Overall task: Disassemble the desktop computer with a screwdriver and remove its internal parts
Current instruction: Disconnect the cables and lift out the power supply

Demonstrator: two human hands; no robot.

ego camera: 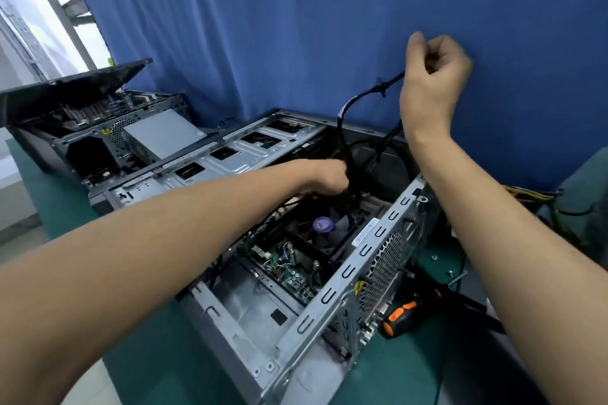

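Observation:
An open grey desktop case (332, 293) lies on its side on the green table (158, 358). Inside show the motherboard (289, 270) and a CPU fan (329, 227) with a purple sticker. My right hand (431, 76) is raised high above the case and pinches a black cable bundle (358, 102) that loops down into the case. My left hand (329, 177) reaches into the case at the lower end of those cables and grips them; its fingers are partly hidden. An orange-and-black screwdriver (408, 312) lies on the table right of the case.
A second opened computer (98, 131) with a lifted black panel stands at the back left. A blue curtain (329, 10) hangs right behind the table. Loose screws (434, 257) lie on the table at the right, with yellow-and-black wires (526, 194) farther back.

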